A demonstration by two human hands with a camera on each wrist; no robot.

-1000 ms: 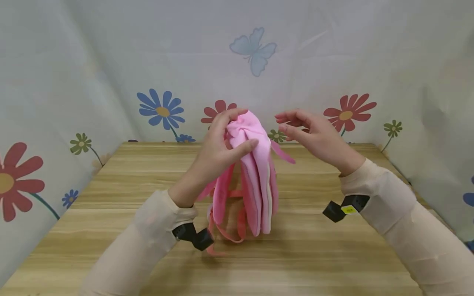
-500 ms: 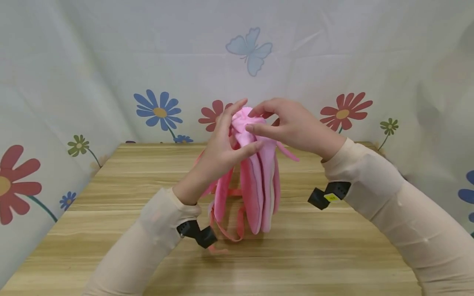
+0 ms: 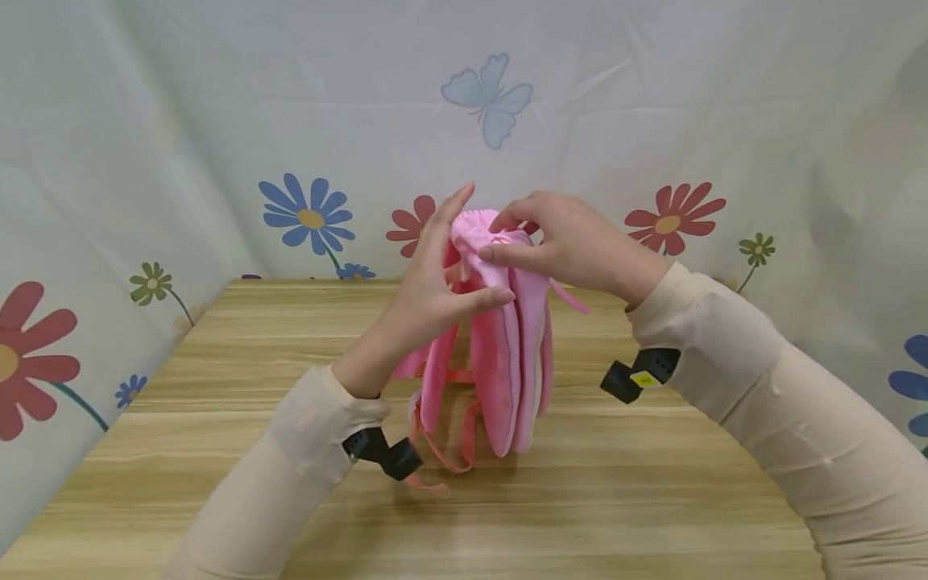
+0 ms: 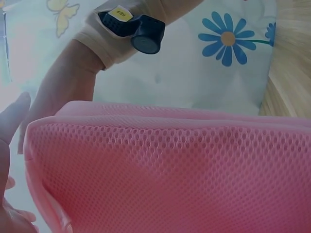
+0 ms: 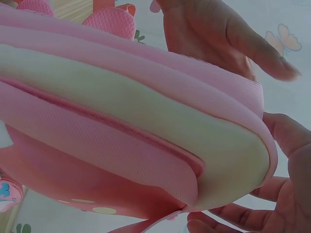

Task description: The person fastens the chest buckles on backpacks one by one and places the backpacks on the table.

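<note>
A pink child's backpack (image 3: 495, 362) stands upright, side-on, with its top fabric puckered. My right hand (image 3: 573, 242) pinches the top of the backpack between thumb and curled fingers; whether a zip pull lies under the fingertips is hidden. At the near side, my left hand (image 3: 435, 282) is spread beside the top, its fingers extended and thumb apart. The right wrist view shows the right hand (image 5: 286, 179) around the bag's top end and the left hand (image 5: 214, 39) behind it. Pink mesh padding (image 4: 165, 174) fills much of the left wrist view, with the left hand (image 4: 12, 160) at its edge.
The backpack rests on a wood-grain table (image 3: 290, 515). Shoulder straps (image 3: 470, 439) hang down its near left side onto the tabletop. Behind and beside the table hangs a pale cloth backdrop (image 3: 348, 105) printed with flowers and a butterfly.
My right hand has come in from the right and now grips the backpack's top. The left hand has loosened, its fingers straighter. The bag's top has shifted slightly to the right.
</note>
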